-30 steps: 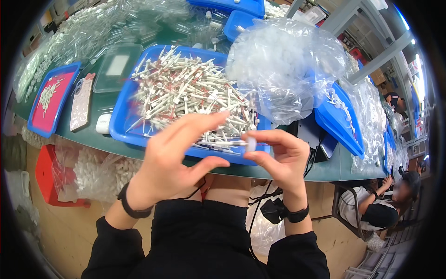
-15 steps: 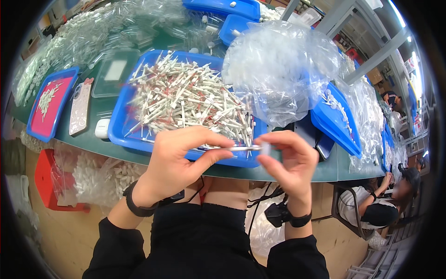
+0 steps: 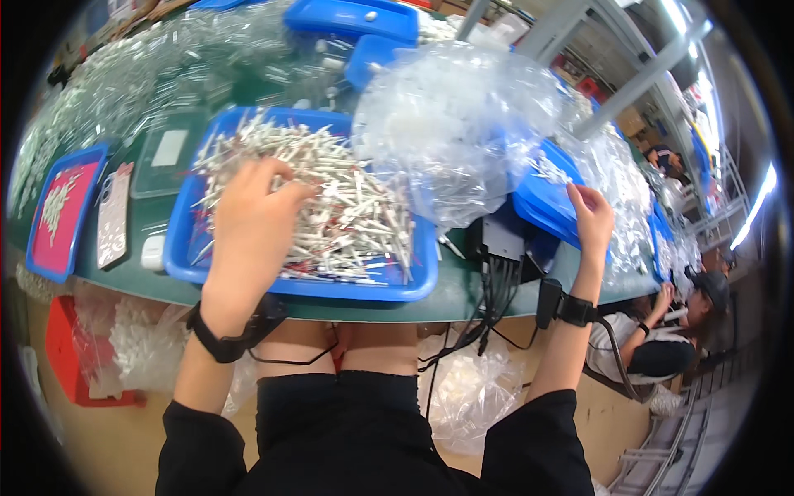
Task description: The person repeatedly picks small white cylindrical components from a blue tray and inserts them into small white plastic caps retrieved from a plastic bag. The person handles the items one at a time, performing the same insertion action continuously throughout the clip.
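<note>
A heap of slim white stick-like pieces (image 3: 356, 211) with red bits fills a large blue tray (image 3: 347, 289) in front of me. Over the left part of that heap is my left hand (image 3: 255, 219), fingers curled downward and thumb apart; nothing shows in its grasp, though the fingertips are partly hidden and blurred. Far to the right, my right hand (image 3: 594, 217) is raised at the edge of a smaller blue tray (image 3: 542, 207), its thumb and fingers apart and no piece visible in them. A few small white pieces (image 3: 547, 169) lie in that tray.
A large clear plastic bag (image 3: 447, 124) bulges behind the big tray. At left are a phone (image 3: 114, 219), a white case (image 3: 153, 252) and a pink-lined blue tray (image 3: 83, 219). Black cables (image 3: 496, 289) hang at the table edge. Another person (image 3: 662, 339) sits at right.
My hands have parted from a thin white piece they held together near the tray's front edge. The left moved up over the heap; the right swung right to the smaller tray.
</note>
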`<state>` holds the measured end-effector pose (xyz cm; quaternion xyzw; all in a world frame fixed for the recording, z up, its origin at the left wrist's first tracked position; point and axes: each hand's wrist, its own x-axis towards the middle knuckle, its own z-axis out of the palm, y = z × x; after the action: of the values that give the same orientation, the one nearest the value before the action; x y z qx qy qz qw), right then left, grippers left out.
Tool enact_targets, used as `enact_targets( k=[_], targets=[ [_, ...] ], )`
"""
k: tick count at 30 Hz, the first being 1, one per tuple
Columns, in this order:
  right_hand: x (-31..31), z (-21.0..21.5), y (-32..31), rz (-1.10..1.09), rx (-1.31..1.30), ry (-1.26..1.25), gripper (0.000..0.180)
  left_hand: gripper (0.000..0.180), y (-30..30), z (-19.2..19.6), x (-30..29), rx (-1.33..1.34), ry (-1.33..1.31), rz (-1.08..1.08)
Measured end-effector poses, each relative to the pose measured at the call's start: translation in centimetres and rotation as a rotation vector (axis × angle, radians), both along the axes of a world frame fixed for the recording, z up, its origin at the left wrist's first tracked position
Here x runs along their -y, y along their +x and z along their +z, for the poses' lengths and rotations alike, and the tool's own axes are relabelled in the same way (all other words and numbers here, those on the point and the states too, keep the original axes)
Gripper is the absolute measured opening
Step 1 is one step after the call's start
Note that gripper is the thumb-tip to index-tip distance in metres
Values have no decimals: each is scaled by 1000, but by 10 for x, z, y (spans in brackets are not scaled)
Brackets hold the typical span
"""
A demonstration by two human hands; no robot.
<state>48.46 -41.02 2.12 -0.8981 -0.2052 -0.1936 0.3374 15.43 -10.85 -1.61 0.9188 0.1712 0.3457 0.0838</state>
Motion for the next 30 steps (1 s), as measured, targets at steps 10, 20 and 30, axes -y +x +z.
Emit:
enact_targets(
  k=[10, 20, 30],
  targets=[
    [-81, 52, -121, 534, 495, 398, 11, 10, 2, 10, 16, 406, -181, -20],
    [-211, -2, -18, 456, -19, -722, 24, 9, -16, 8, 19, 524, -950, -346],
    [-196, -20, -19, 543, 27, -624, 23, 23, -21, 12, 34, 424, -1680, -676]
  ],
)
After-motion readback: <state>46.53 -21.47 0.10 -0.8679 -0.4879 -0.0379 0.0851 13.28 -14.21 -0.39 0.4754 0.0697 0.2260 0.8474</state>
